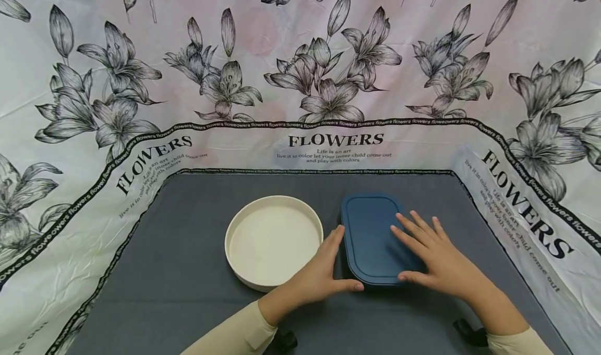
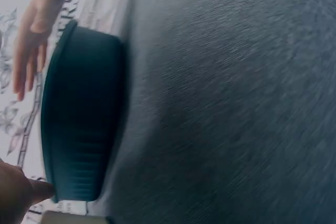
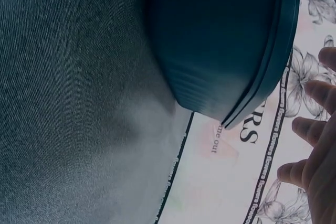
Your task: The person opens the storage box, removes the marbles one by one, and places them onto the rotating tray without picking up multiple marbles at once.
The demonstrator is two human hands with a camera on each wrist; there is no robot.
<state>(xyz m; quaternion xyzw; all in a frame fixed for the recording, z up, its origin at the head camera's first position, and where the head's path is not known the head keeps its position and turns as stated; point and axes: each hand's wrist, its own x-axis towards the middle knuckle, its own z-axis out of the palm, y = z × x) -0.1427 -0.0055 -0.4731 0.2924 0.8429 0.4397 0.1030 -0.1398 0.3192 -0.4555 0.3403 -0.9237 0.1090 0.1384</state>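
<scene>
Blue lidded box (image 1: 373,237), contents hidden, cream dish (image 1: 272,237) beside, left fingers (image 1: 334,238), right fingers (image 1: 412,241), all extended, gripping nothing

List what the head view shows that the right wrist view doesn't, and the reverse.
Only the head view: the smooth cream round dish and the flat top of the blue rectangular plastic-looking container.
Only the right wrist view: ribs on the container's side.
Both: that container, the right hand, and the grey fabric tablecloth with its white flower-printed border.

One blue box (image 1: 371,240), one cream dish (image 1: 272,240), two hands (image 1: 319,274) (image 1: 436,261), two sleeves (image 1: 235,331) (image 1: 518,342)
</scene>
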